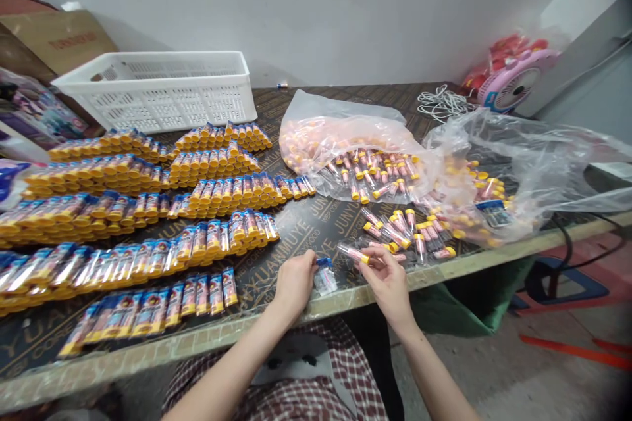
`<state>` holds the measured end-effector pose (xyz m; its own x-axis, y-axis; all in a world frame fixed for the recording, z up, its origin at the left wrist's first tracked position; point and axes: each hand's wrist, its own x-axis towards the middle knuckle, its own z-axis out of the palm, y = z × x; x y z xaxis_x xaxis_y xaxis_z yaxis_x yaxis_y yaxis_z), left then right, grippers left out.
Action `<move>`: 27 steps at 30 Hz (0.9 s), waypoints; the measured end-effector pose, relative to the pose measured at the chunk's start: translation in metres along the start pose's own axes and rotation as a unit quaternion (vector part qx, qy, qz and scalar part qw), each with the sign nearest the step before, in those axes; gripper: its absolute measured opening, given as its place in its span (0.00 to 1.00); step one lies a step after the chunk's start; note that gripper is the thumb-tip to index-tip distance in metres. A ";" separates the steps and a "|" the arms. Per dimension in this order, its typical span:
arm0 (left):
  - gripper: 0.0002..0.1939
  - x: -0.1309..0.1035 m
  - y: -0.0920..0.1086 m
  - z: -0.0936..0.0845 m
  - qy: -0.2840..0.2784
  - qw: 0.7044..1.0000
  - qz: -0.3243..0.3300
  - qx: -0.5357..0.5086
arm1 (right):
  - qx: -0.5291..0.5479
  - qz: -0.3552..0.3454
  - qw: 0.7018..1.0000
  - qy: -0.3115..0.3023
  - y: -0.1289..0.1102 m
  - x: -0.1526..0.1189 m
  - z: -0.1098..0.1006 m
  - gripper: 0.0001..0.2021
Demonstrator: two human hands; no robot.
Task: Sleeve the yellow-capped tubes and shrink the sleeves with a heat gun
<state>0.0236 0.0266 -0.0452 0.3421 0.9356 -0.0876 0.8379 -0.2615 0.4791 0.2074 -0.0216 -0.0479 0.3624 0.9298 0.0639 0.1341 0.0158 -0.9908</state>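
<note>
My left hand pinches the edge of a small clear wrapper with a blue top, close to the table's front edge. In the fingers of my right hand is a clear tube with a yellow cap, its clear end pointing left toward the wrapper. The pink contents show through its wall. Just beyond my right hand lies a loose pile of similar capped tubes. To the left, rows of filled tubes with blue tops and yellow ends are stacked on the dark table.
An open plastic bag of tubes lies behind the loose pile, with another clear bag to its right. A white basket stands at the back left. White cord and a pink fan are at the back right.
</note>
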 end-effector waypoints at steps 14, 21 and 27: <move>0.24 -0.004 -0.006 -0.019 0.034 0.683 -0.238 -0.690 | 0.001 -0.043 0.998 0.040 -0.027 -0.037 0.006 0.12; 0.19 -0.006 -0.010 -0.025 0.064 0.628 -0.265 -0.729 | -0.042 -0.114 0.992 0.023 -0.026 -0.053 0.018 0.10; 0.19 -0.009 -0.013 -0.026 0.095 0.622 -0.275 -0.727 | -0.094 -0.183 0.979 0.011 -0.026 -0.057 0.022 0.13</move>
<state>-0.0015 0.0281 -0.0276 0.0020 0.8359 -0.5489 -0.5126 0.4722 0.7171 0.1629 -0.0670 -0.0281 0.2782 0.8662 0.4150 0.4253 0.2763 -0.8618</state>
